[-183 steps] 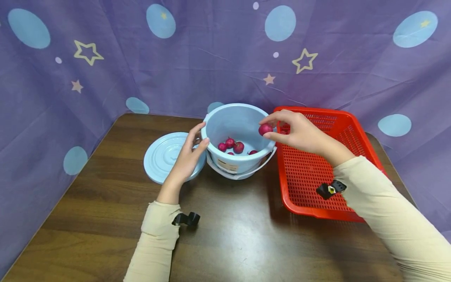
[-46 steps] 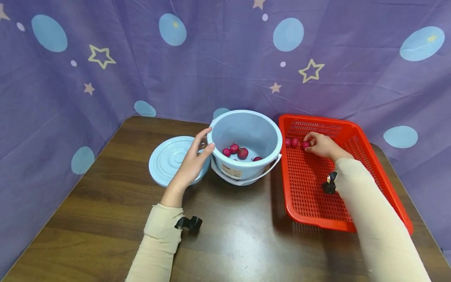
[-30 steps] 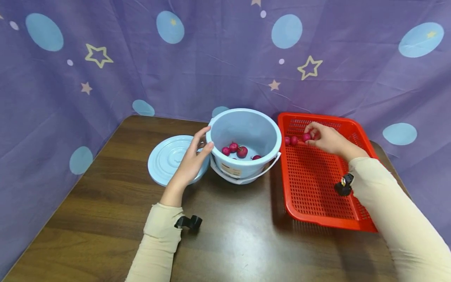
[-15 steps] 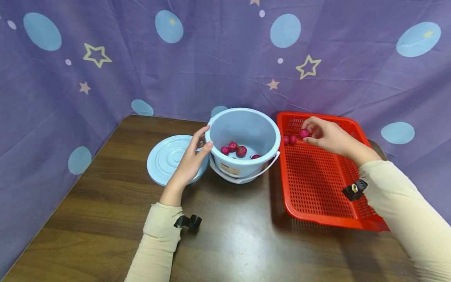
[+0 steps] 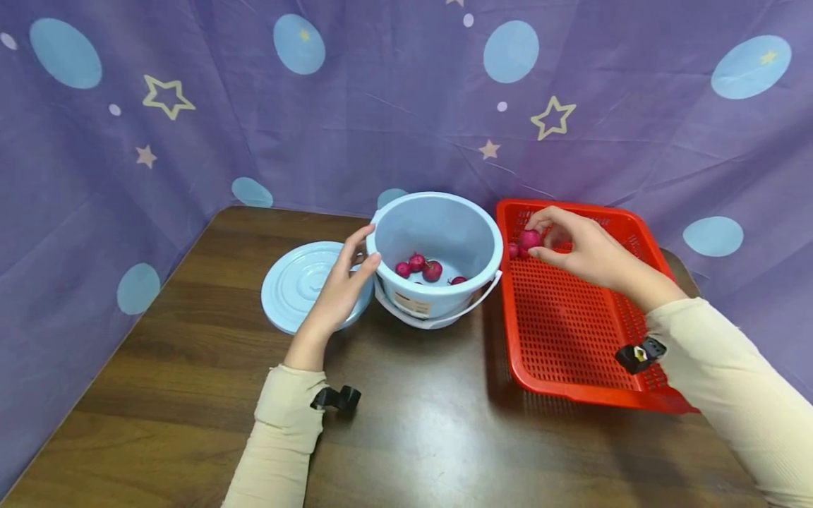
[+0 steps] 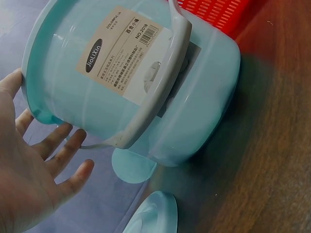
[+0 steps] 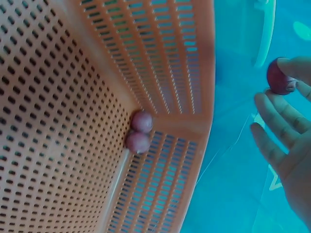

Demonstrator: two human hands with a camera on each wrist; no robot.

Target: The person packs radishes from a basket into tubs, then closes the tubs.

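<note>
My right hand pinches a red radish between thumb and fingertips, over the left back part of the red basket. In the right wrist view the held radish shows beyond the basket's rim. Two more radishes lie together in a basket corner. The fingers of my left hand are spread and touch the left side of the light blue bucket at its rim. Several radishes lie on the bucket's bottom, some partly hidden by its front wall.
A light blue lid lies left of the bucket, partly behind my left hand. The bucket's white handle hangs down in front. Behind the wooden table hangs a purple curtain with stars and ovals.
Earlier, a radish was held over the bucket. The right hand then reached into the basket, took hold of another radish, lifted it and moved left toward the bucket. The left hand stays at the rim.
</note>
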